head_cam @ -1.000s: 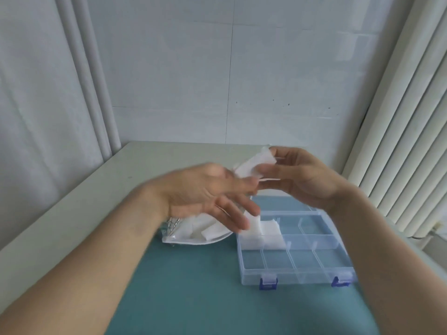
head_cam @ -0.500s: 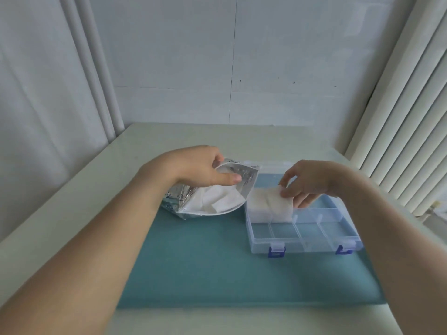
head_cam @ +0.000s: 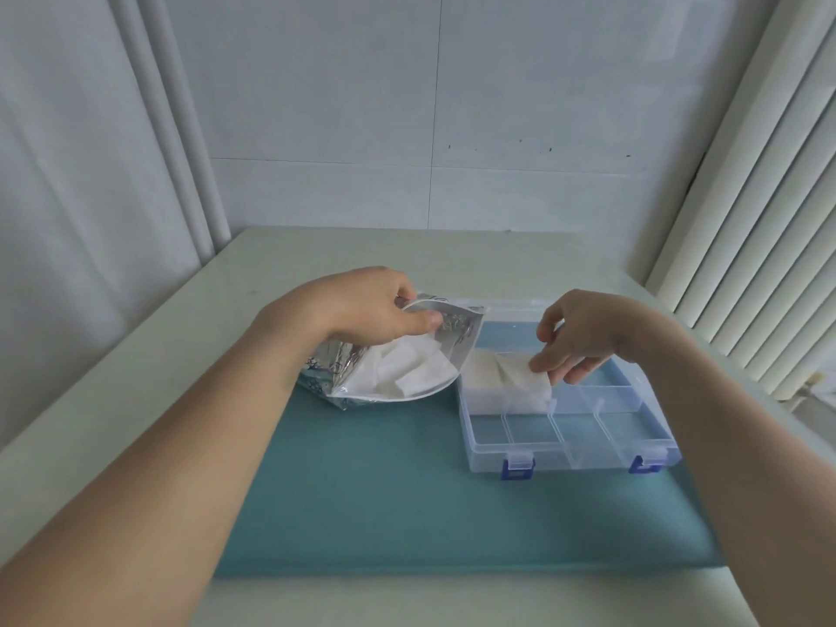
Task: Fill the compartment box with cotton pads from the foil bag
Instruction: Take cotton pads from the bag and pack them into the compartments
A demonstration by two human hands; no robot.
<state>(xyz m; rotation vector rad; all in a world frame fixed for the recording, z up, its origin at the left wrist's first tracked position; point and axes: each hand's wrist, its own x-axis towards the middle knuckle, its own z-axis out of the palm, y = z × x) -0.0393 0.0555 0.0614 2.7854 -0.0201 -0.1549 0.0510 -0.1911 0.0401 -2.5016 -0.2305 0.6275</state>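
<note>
White tiled wall is rising behind a pale worktop [head_cam: 520,255], with ribbed white panels standing along its left and right edges. I am looking down at a teal mat [head_cam: 384,504] lying across the middle of the worktop, reaching almost to the near edge.

My left hand [head_cam: 362,305] is holding the foil bag [head_cam: 393,364] by the upper lip of its mouth, thumb and fingers curled round the lip in a closed grip. That bag is lying on the far left part of the mat, its mouth gaping toward the right, and white cotton pads [head_cam: 407,371] are showing inside it.

Just to the right of the bag, touching or nearly touching it, the clear compartment box [head_cam: 583,450] is sitting open on the mat's right side, with two blue latches [head_cam: 517,468] on its near wall. A heap of white pads [head_cam: 506,382] is filling the far left compartments of the box.

My right hand [head_cam: 583,337] is hovering over that heap, wrist raised, fingertips [head_cam: 540,362] resting on the top pad at its right end. Those fingers are only loosely bent, so this grip is looking relaxed rather than clamped. The near row of compartments and those on the right are showing only the clear plastic floor.
</note>
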